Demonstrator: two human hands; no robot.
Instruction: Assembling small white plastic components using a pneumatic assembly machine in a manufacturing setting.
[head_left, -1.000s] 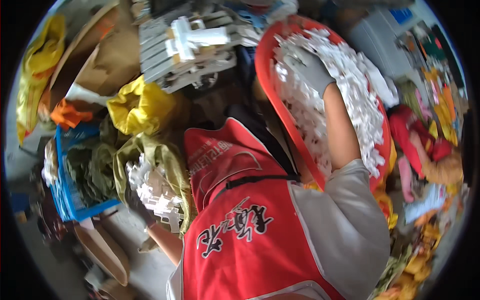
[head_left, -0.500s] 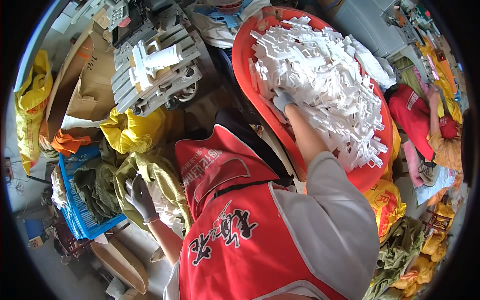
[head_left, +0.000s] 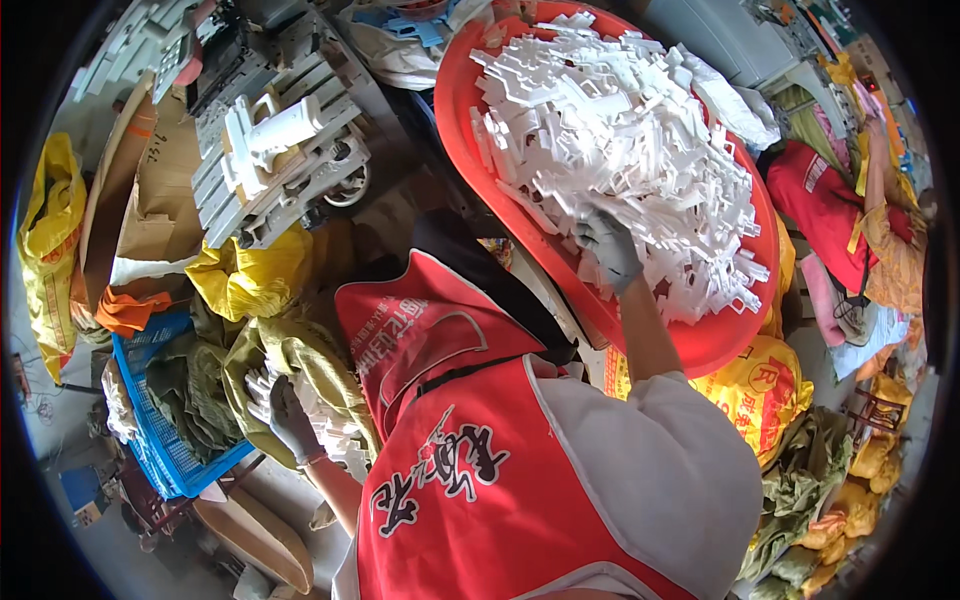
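My right hand (head_left: pixel 610 248), in a grey glove, is over the near left side of a red tub (head_left: pixel 462 150). Its fingers curl down among a heap of white plastic pieces (head_left: pixel 630 130), many with frame-like or angular outlines. Whatever lies in the fingers is hidden. Low on the left, my gloved left hand (head_left: pixel 288 420) is held up with its fingers apart, at the side of an olive-green sack (head_left: pixel 325 355). White pieces (head_left: pixel 340 440) show in the sack's mouth, close to that hand.
A blue plastic crate (head_left: pixel 170 440) holding dark green sacking stands left of the sack. Behind are a yellow bag (head_left: pixel 255 275) and a grey metal machine (head_left: pixel 270 150). A printed yellow bag (head_left: pixel 755 395) sits right of the tub. At far right another person in red (head_left: pixel 815 215) bends over.
My right hand has drawn back toward me and right within the tub, its fingers now curled. The left hand stays by the sack, slightly lower. The whole view has shifted a little.
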